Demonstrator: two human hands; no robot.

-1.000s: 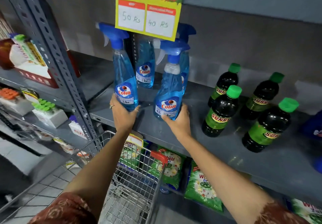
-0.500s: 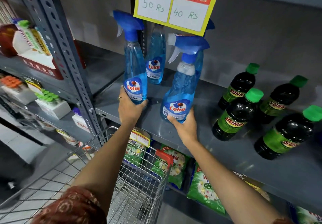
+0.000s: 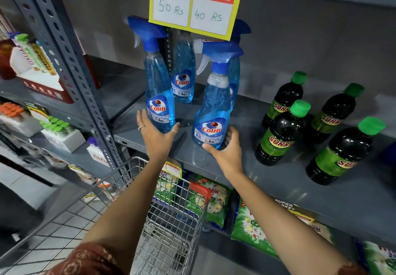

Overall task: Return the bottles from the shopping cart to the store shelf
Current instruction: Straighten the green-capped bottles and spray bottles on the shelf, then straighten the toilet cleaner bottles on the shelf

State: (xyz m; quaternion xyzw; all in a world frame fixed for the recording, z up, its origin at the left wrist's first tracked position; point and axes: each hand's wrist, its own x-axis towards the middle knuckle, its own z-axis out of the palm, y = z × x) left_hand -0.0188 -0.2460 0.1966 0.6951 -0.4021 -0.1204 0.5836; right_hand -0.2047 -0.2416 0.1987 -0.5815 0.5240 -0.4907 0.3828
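Observation:
Two blue Colin spray bottles are at the front of the grey shelf [image 3: 267, 174], below a price sign. The left spray bottle [image 3: 159, 94] stands upright. My left hand [image 3: 157, 139] is at its base with fingers spread, finger and thumb a little off its sides. The right spray bottle [image 3: 212, 116] leans left, and my right hand [image 3: 228, 153] wraps its base, thumb in front and fingers behind. Two more spray bottles [image 3: 184, 79] stand further back. The wire shopping cart [image 3: 169, 232] is below my arms.
Several dark bottles with green caps [image 3: 282, 133] stand on the shelf to the right. A perforated steel upright [image 3: 70, 60] rises to the left, with boxed goods on shelves beyond it. Green detergent packets [image 3: 250, 229] lie on the shelf below.
Both bottles have settled onto the shelf front. My left hand has slid to the bottle's base and spread its fingers. The camera has moved closer and tilted down.

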